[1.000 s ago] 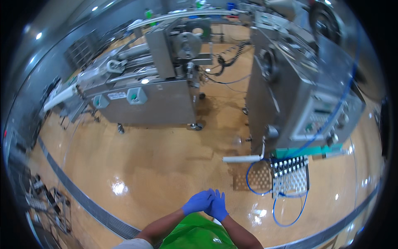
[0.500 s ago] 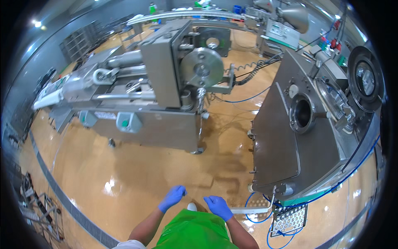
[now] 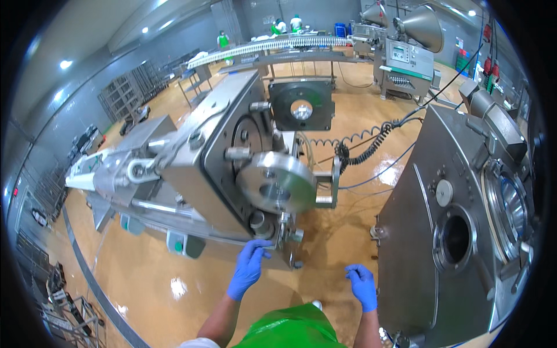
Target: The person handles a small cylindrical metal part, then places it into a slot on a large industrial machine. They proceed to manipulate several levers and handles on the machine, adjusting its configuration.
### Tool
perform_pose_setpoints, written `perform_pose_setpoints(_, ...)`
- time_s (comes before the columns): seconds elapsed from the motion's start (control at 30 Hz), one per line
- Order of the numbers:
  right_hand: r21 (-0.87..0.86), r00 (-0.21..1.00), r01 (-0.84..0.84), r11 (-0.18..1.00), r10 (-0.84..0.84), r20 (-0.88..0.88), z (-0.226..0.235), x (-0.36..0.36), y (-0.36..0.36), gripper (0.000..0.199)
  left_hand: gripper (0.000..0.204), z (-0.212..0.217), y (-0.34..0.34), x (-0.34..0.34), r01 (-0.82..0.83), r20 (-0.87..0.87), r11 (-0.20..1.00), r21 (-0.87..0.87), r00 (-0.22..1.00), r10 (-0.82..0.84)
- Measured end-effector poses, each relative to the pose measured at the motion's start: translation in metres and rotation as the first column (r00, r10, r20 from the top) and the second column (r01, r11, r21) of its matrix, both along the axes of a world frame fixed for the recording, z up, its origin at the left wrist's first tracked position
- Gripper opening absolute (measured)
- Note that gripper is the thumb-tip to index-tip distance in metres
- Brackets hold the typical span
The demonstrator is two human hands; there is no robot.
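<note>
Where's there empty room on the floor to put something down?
Bare tan floor lies between the left machine and curved drain, and between that machine and the right machine, beyond the right hand. Coiled cable crosses that gap farther back. It's crowded around the steel disc, where metal fittings cluster.

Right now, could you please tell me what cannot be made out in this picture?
Head view:
- Left hand: whether it touches the left machine; one angle leaves this unclear.
- Shoe: mostly hidden by the apron.
- Right machine: its opening is too dark inside.
- Far workers: too small for detail.
</note>
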State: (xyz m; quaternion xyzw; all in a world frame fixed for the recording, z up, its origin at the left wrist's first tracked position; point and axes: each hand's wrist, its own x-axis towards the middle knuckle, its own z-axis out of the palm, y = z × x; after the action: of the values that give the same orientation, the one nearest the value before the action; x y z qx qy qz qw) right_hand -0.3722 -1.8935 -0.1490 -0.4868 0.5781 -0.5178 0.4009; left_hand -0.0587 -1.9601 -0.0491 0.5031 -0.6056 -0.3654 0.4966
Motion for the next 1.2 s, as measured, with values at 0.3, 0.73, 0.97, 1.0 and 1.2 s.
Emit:
perform_pose_setpoints(0.3, -0.256, 0.901, -0.341, 0.905, 0.237, -0.363, 0.158, 0.001, -0.188, 0.012, 0.031, 0.081, -0.075, 0.044, -0.528, -0.213, 0.486, -0.697, 0.799, 0.563)
perform_pose_setpoints(0.73, -0.179, 0.640, -0.756, 0.630, 0.653, -0.404, 0.228, 0.014, -0.393, 0.023, 0.058, 0.107, -0.137, 0.038, -0.707, -0.347, -0.102, -0.700, 0.211, 0.914)
perform_pose_setpoints(0.97, 0.314, 0.084, -0.949, 0.040, 0.988, 0.128, 0.137, 0.091, -0.487, 0.037, 0.055, 0.100, -0.125, 0.023, -0.788, -0.338, -0.192, -0.586, 0.022, 0.941)
perform_pose_setpoints(1.0, 0.362, 0.000, -0.930, -0.059, 0.987, 0.161, 0.130, 0.107, -0.488, 0.038, 0.055, 0.102, -0.129, 0.013, -0.877, -0.496, -0.230, -0.422, 0.011, 0.868)
perform_pose_setpoints(1.2, 0.446, -0.063, -0.875, -0.187, 0.959, 0.277, 0.130, 0.174, -0.461, 0.052, 0.056, 0.095, -0.133, -0.002, -0.907, -0.610, -0.324, -0.270, -0.100, 0.786)
